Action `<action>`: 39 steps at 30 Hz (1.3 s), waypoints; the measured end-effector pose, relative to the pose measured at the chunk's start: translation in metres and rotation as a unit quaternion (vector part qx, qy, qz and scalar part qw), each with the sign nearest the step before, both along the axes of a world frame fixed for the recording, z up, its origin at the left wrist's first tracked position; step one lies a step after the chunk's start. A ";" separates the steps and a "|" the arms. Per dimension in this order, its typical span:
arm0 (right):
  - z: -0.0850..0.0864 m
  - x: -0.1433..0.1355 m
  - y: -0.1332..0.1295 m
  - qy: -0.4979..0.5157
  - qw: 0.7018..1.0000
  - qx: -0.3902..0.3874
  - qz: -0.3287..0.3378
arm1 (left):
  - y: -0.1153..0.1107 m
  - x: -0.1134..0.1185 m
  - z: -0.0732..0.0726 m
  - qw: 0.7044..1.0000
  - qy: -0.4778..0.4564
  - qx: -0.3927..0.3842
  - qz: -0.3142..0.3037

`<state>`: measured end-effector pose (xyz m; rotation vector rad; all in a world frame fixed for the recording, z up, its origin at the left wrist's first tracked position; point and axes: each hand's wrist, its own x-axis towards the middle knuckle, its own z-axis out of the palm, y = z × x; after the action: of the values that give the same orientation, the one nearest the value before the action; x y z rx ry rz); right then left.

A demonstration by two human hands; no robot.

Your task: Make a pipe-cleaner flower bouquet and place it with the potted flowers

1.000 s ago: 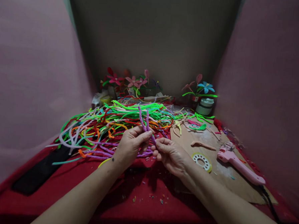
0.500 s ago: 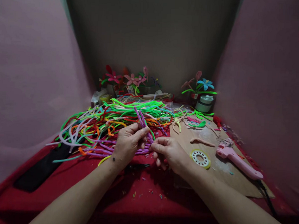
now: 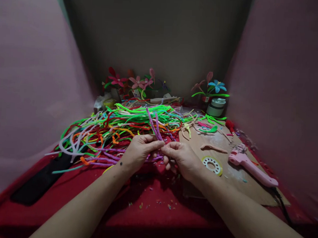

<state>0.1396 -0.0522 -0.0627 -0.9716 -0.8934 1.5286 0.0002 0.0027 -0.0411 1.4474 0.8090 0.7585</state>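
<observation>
We cannot make out how the purple pipe cleaners (image 3: 155,125) join below our fingers; their lower ends are hidden in the grip. Two fuzzy purple stems rise toward 12 o'clock from where our left hand (image 3: 139,154) and right hand (image 3: 182,159) meet, each pinching the stems between thumb and fingertips. Behind them, at 11 o'clock, lies a tangled pile of pipe cleaners (image 3: 116,127), too many to count. At 3 o'clock, on a cardboard sheet (image 3: 241,183), we note one pink glue gun (image 3: 249,167) and one perforated ring (image 3: 212,164).
</observation>
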 end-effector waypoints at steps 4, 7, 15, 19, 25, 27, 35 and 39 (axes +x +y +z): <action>-0.006 0.005 0.005 0.157 0.981 -0.027 0.108 | 0.000 0.000 -0.001 0.997 -0.065 -0.039 0.005; -0.011 0.005 0.007 0.201 0.971 -0.045 0.122 | -0.001 0.001 -0.001 0.997 -0.073 -0.033 0.004; -0.010 0.003 0.007 0.173 0.980 -0.041 0.093 | -0.010 0.005 -0.003 0.997 -0.060 0.011 0.044; -0.008 0.001 0.006 0.106 0.993 -0.016 0.053 | -0.010 0.005 -0.003 0.997 -0.036 0.016 0.067; -0.004 -0.003 0.002 0.034 0.999 0.028 -0.025 | -0.006 0.006 -0.004 0.998 -0.054 -0.005 0.037; -0.003 -0.004 0.002 0.017 0.999 0.001 -0.030 | -0.003 0.006 -0.003 0.996 -0.075 -0.026 0.040; -0.002 -0.005 -0.002 -0.015 1.000 -0.003 -0.017 | 0.005 -0.004 0.002 0.997 -0.072 -0.009 0.030; -0.001 -0.004 -0.003 -0.034 0.998 0.048 -0.031 | 0.003 -0.003 0.002 0.998 -0.063 -0.023 0.016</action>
<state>0.1358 -0.0549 -0.0640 -0.9782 -0.9682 1.3952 -0.0032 0.0056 -0.0391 1.3343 0.7493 0.8421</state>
